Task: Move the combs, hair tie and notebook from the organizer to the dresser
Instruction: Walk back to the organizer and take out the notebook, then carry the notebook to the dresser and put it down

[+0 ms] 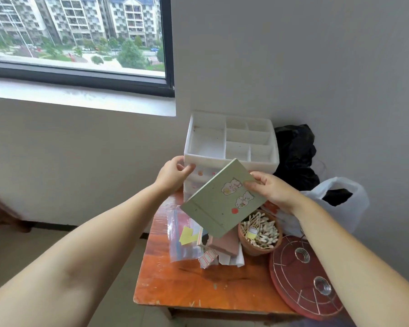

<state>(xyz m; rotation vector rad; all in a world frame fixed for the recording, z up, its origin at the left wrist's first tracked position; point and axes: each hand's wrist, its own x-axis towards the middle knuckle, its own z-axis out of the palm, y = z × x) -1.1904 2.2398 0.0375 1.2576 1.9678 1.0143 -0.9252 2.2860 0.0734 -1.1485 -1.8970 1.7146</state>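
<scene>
Nearest to me, on the right of the orange wooden surface point(175, 286), lies a round red rack point(300, 279) with wire rings. Behind it stands a clay pot point(260, 234) full of cotton swabs, and to its left lie a zip bag point(184, 234) with papers and a brown box point(224, 244).

Above these things I hold the green notebook point(220, 201) in the air, tilted, with cartoon stickers on its cover. My right hand point(272, 190) grasps it at its right edge, thumb on the cover and the other fingers behind.

My left hand point(174, 172) is at the front left corner of the white organizer point(229, 138), with the fingers curled on its rim. The top compartments of the organizer look bare.

Further right, near the wall, there is a white plastic bag point(340, 199) and a black bag point(295, 152).
</scene>
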